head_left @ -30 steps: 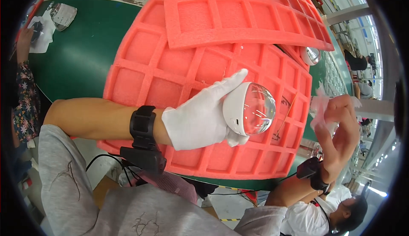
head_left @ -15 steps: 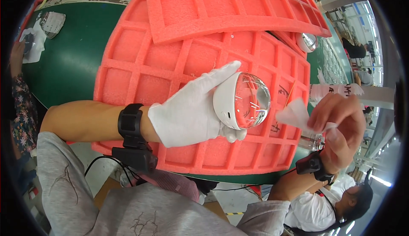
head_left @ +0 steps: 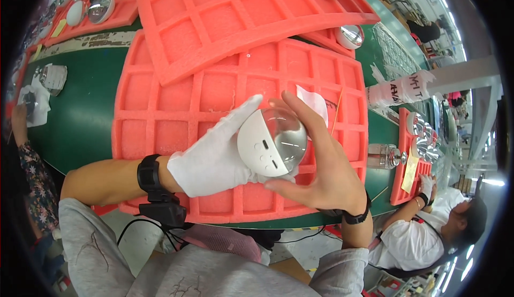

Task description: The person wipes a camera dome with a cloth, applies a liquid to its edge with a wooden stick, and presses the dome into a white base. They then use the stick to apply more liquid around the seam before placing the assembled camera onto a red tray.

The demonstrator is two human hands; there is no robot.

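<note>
A white, ball-shaped device (head_left: 254, 148) with a clear, shiny dome (head_left: 292, 139) is between my hands, tilted so its slots and small buttons show. My left hand (head_left: 211, 160), in a white glove, cups the white half from the left with its fingers closed around it. My bare right hand (head_left: 334, 171) curves around the dome from the right, thumb at the lower edge and fingers at the top. Just beyond the right fingers lies a white wipe (head_left: 315, 103); whether it touches the hand I cannot tell. Below the device is a pink foam tray (head_left: 155, 136) with square pockets.
A second foam tray (head_left: 235, 18) overlaps the far side. At the right are a clear dispenser bottle (head_left: 381, 156), a wrapped post (head_left: 401, 89) and a tray of shiny domes (head_left: 400, 182). A co-worker (head_left: 423, 238) sits there; another person's arm (head_left: 24, 131) is at the left.
My right hand has come in from the right and closed around the dome; the wipe it held is now at the tray's far side. The device has turned, showing its slots and buttons.
</note>
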